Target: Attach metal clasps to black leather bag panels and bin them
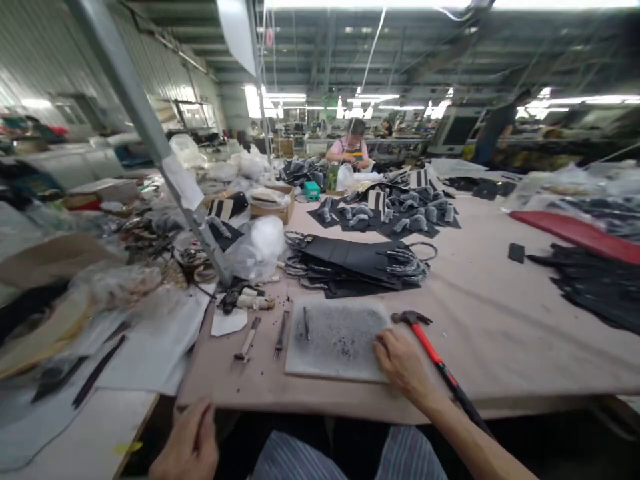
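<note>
My right hand (400, 360) rests with curled fingers on the right edge of a grey, speckled board (345, 333). Nothing shows in its fingers. Beside it lies a hammer (430, 347) with a red and black handle. My left hand (186, 441) hangs low at the table's front left corner, thumb and fingers closed together, with nothing visible in them. On the board's left part lies a thin metal punch (307, 323). Two pronged punches, a dark one (281, 335) and a lighter one (247, 340), lie left of the board. Small black bits dot its surface.
Behind the board is a stack of black bag pieces (350, 260) with wrapped handles; more pieces (400, 210) lie farther back. Black strips (590, 280) lie at right. A metal post (165, 153) stands left amid plastic bags. A co-worker (350, 147) sits across the table.
</note>
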Demonstrator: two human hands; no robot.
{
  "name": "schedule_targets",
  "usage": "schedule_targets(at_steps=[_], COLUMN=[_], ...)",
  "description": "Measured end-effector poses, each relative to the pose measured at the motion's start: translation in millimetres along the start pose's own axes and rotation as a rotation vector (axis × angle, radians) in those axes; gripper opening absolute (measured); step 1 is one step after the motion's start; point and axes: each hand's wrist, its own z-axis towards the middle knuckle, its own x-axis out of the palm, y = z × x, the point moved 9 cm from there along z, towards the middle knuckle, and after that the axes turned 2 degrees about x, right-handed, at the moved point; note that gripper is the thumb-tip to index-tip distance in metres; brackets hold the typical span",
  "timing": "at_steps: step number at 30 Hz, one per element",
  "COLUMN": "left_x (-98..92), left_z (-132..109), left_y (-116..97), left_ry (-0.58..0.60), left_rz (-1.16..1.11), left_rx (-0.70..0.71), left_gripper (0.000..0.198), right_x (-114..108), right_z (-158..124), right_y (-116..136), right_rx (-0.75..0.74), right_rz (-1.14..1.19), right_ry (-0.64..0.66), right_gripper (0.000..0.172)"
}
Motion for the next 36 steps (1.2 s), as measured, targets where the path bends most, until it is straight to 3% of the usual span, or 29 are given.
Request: schedule_targets(at_steps=[6, 9, 14, 18, 22, 24, 27, 31, 36], left_x=[182.8, 258.1, 352.6, 405.8, 440.1, 451.4, 456.2, 438.7, 383.3], left_z=[113.0, 152.2, 188.6, 185.4, 154.1, 139.8, 130.1, 130.1, 142.0], left_y=[-122.5, -184.2, -289.3, -369.5, -435.2, -454.4, -470.1, -471.2, -450.9], left_ry=[0.520, 0.694, 0.778, 0.793, 0.867, 0.893, 0.868, 0.849, 0.805], left_rz=[-0.039, -0.008, 0.009, -0.081, -0.133, -0.097, -0.023, -0.001, -0.058], left_rx=[0.101, 0.208, 0.436, 0.573, 0.703, 0.742, 0.822, 0.923, 0.913], left_gripper=[0.028, 0.030, 0.037, 0.043, 0.047, 0.049, 0.033, 0.026, 0.024], right_x=[10.3, 8.2, 1.4, 1.0, 7.9, 11.4, 15.9, 16.8, 10.6], right_z=[7.9, 8.3, 9.3, 9.6, 7.3, 5.8, 4.8, 4.0, 1.1], right_y=[0.2, -0.1, -1.7, -4.5, -8.7, -10.6, -12.0, -13.5, -22.3], right_rx=[0.005, 0.038, 0.121, 0.159, 0.175, 0.175, 0.158, 0.136, 0.122], right_rz=[-0.094, -0.062, -0.002, 0.032, 0.066, 0.063, 0.056, 0.065, 0.163], right_ry=[-0.048, -0.064, -0.069, -0.080, -0.082, -0.084, -0.080, -0.093, -0.175], right_gripper=[0.013, 0.009, 0.009, 0.008, 0.011, 0.011, 0.010, 0.009, 0.010])
